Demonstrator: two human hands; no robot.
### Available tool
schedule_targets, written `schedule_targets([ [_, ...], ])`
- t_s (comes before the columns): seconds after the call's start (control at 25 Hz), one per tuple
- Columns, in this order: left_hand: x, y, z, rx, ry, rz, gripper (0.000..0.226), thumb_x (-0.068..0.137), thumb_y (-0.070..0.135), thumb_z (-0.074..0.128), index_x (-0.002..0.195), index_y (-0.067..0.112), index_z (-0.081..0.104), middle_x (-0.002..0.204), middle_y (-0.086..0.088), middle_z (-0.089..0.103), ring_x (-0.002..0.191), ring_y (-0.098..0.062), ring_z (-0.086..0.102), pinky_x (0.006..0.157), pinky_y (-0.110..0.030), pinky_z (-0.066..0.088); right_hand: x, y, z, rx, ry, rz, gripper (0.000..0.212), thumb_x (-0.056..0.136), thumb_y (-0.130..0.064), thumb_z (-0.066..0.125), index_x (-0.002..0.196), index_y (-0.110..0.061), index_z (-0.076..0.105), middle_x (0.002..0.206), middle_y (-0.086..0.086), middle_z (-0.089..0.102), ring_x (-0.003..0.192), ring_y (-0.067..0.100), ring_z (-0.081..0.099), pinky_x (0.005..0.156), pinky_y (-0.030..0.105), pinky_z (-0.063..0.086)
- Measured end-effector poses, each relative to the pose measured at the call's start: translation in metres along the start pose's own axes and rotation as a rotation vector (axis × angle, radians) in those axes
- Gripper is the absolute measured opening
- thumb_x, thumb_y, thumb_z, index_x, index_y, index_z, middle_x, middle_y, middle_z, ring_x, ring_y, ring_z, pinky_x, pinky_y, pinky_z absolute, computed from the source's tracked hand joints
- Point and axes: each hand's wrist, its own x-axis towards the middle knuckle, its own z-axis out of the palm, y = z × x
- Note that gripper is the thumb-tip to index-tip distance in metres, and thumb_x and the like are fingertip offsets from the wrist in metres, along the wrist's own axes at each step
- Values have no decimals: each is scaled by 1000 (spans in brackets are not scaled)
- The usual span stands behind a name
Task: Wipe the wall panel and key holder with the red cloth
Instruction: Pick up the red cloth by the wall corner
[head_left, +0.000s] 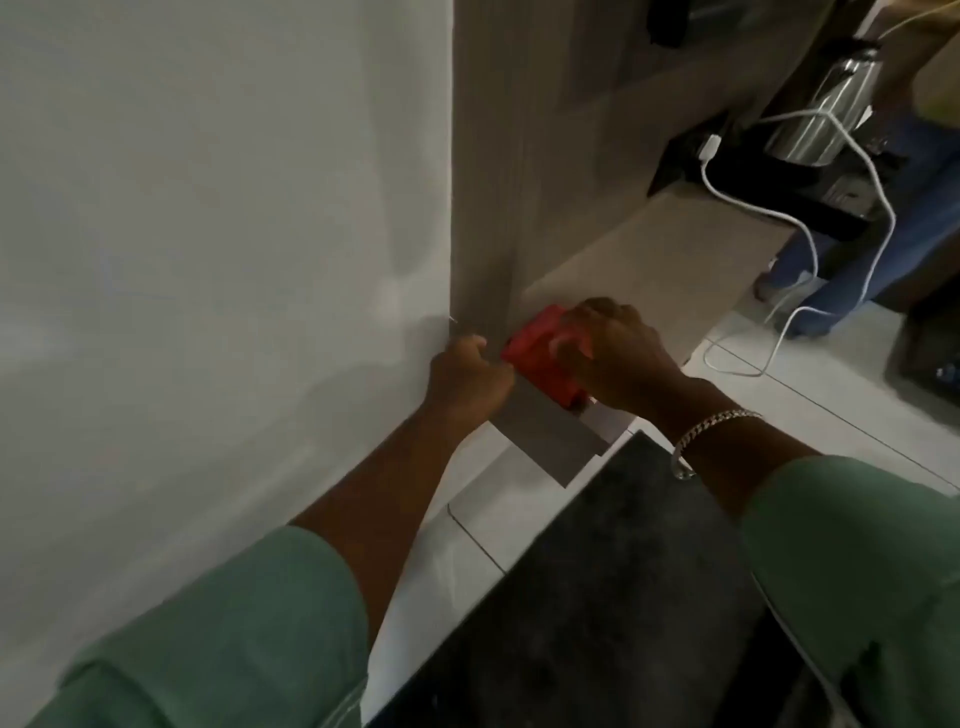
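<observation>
Head camera: the right hand (618, 353) presses a folded red cloth (540, 358) flat against the lower edge of the matte, wood-grain wall panel (493, 171), while the left hand (467, 374), curled closed, grips that panel's edge. Wiping appears mid-course; no key holder can be made out, so it likely remains.

No legible txt, labels, brands or nos. on anything in view.
</observation>
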Motion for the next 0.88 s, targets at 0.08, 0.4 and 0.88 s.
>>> schedule_targets([
  [0.08,11,-3,23,-145,-100,-124,46,89,31,64,128,7,59,119,-13,67,106,-31,65,96,-40,54,8,13,16,17,-46,41,55,97,-42,51,146,-23,37,153,14,40,135,41,41,110,55,41],
  [0.4,13,-12,42,-718,3,-358,60,81,16,75,134,3,49,125,-19,63,103,-36,66,73,-42,61,-16,10,45,159,17,-5,57,92,-39,63,142,-16,47,145,13,50,132,35,43,107,39,37],
  [0.88,-103,6,-158,-498,-23,-24,30,80,14,63,109,15,66,108,-10,69,101,-28,65,75,-39,59,-82,-187,11,173,261,-438,81,82,-64,56,150,-23,38,160,8,34,147,32,33,112,58,38],
])
